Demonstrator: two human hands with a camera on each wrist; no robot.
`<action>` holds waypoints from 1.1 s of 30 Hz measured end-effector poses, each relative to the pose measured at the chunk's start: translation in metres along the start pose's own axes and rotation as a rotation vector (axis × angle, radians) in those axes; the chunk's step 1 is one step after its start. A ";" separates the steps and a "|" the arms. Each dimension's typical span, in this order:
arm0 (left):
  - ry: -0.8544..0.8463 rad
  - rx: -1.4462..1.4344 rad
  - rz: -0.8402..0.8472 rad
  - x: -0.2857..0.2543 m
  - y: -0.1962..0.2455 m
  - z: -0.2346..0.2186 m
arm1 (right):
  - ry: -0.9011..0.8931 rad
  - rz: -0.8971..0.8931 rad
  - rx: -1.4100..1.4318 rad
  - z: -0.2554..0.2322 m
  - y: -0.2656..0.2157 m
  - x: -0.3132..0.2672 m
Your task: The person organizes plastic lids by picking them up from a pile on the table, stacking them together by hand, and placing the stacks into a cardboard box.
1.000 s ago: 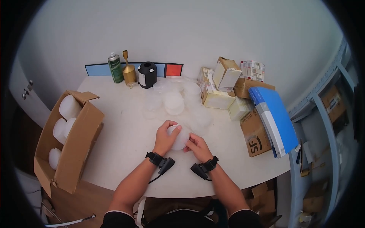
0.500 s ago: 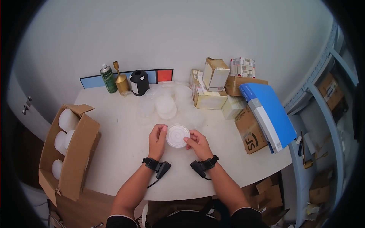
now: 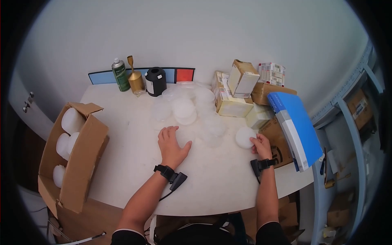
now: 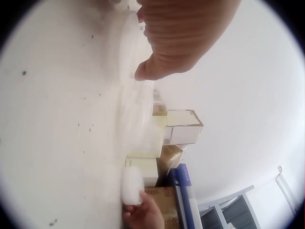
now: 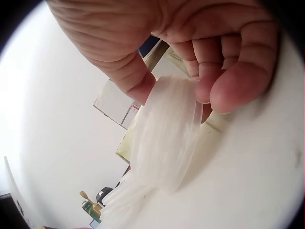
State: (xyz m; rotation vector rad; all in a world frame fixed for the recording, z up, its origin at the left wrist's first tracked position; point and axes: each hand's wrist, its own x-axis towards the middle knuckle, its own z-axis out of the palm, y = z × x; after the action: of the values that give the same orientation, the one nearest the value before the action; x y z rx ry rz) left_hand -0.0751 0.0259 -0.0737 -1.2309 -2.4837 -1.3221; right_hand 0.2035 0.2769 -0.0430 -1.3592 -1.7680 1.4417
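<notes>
The right hand (image 3: pixel 262 147) pinches a stack of round translucent lids (image 3: pixel 245 137) by its edge, at the right of the table beside the cardboard box. In the right wrist view the thumb is on one side of the lid stack (image 5: pixel 167 133) and fingers on the other, just over the table. The left hand (image 3: pixel 172 149) is held with fingers spread and holds nothing, near the front of a pile of clear lids (image 3: pixel 183 109) at the table's middle. In the left wrist view the left hand (image 4: pixel 178 38) is beside that pile.
An open cardboard box (image 3: pixel 83 163) with several white round items stands at the left. A spray can (image 3: pixel 121 75), a brass holder (image 3: pixel 136 81) and a black container (image 3: pixel 156 81) stand at the back. Small boxes (image 3: pixel 234 104) and a blue binder (image 3: pixel 296 126) are at the right.
The right hand has moved right with the lids, away from the left hand. The left hand, which touched the lids a second ago, has let go and spread its fingers.
</notes>
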 end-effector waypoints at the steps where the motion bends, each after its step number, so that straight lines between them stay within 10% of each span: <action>1: -0.031 0.032 0.000 0.000 0.005 -0.003 | 0.049 -0.029 -0.061 0.002 0.000 0.000; 9: -0.145 0.124 0.045 -0.001 0.003 -0.004 | 0.341 -0.604 -0.470 0.023 -0.016 -0.020; 15: -0.104 -0.057 0.015 0.003 0.009 -0.009 | -0.556 -0.197 0.204 0.088 -0.069 -0.053; 18: -0.180 -0.437 -0.010 0.000 0.007 -0.008 | -0.732 -0.039 0.216 0.126 -0.057 -0.051; 25: -0.455 -0.673 0.144 -0.004 0.016 -0.007 | -0.770 0.034 0.383 0.139 -0.038 -0.046; 33: -0.469 -0.910 -0.109 -0.002 0.015 -0.010 | -0.654 -0.009 0.631 0.142 -0.022 -0.043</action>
State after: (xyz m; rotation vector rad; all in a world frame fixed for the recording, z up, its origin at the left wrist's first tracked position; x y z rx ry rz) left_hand -0.0665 0.0222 -0.0585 -1.7169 -2.2387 -2.6210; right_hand 0.0933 0.1763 -0.0603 -0.5805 -1.4195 2.3531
